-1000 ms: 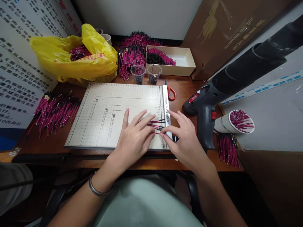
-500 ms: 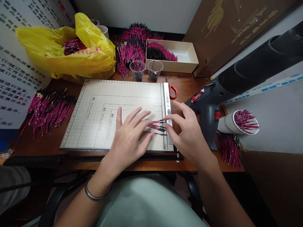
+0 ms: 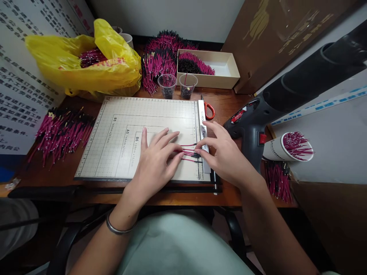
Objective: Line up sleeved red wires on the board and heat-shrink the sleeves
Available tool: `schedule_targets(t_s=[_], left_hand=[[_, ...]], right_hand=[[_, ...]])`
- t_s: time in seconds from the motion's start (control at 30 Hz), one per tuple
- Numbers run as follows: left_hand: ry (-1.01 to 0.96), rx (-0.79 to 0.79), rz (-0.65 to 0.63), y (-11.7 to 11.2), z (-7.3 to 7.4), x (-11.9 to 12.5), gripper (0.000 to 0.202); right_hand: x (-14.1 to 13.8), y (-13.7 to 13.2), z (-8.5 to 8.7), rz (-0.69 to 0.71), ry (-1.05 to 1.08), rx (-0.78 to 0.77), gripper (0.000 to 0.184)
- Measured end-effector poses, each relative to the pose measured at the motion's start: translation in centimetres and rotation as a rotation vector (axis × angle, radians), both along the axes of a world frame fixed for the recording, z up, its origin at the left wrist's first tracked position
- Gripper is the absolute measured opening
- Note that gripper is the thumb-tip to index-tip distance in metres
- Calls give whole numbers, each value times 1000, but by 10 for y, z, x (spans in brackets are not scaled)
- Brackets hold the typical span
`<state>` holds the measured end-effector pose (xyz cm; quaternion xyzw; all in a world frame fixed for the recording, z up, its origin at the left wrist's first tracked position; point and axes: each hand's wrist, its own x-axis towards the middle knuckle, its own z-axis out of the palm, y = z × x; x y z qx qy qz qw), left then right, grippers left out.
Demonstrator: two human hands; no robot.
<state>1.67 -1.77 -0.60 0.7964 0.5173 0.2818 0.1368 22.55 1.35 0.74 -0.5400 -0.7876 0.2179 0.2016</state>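
Several magenta wires (image 3: 188, 154) with black ends lie across the right part of the paper cutter board (image 3: 155, 114), by its white guide strip (image 3: 202, 118). My left hand (image 3: 156, 160) rests over the board; its thumb and index finger pinch the left part of the wires, the other fingers are stretched out. With thumb and index finger, my right hand (image 3: 225, 154) closes on a wire near the black ends, beside the strip. The wires' left ends are hidden under my left hand.
Behind the board stand two clear cups (image 3: 167, 86) and a cream box (image 3: 210, 80) of wires. A yellow bag (image 3: 114, 76) and a wire pile (image 3: 63, 131) are left. On the right are red-handled scissors (image 3: 210, 110), a black heat gun (image 3: 252, 130) and a paper cup (image 3: 275, 149).
My left thumb has moved up to meet the index finger at the wires. My right fingertips have shifted slightly left, off the guide strip. The view has turned a little.
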Motion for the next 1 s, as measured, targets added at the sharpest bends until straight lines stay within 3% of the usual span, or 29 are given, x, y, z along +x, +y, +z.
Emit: schedule_targets(t_s=[0.4,0.63,0.77,1.0], left_hand=[[-12,-24,-3,1,-3,-1,13],[-15,-58,-10,-3,3,-6,16],[69,-88,-100,-9,7,-14,39],[106,2,-27,-8,7,-10,29]], right_hand=[[-1,-5,0,-25,24,17,12],[-2,-7,-1,-39,33,35,14],[-2,-7,0,-34,49,36,12],[-1,-1,2,-73,73,115,13]])
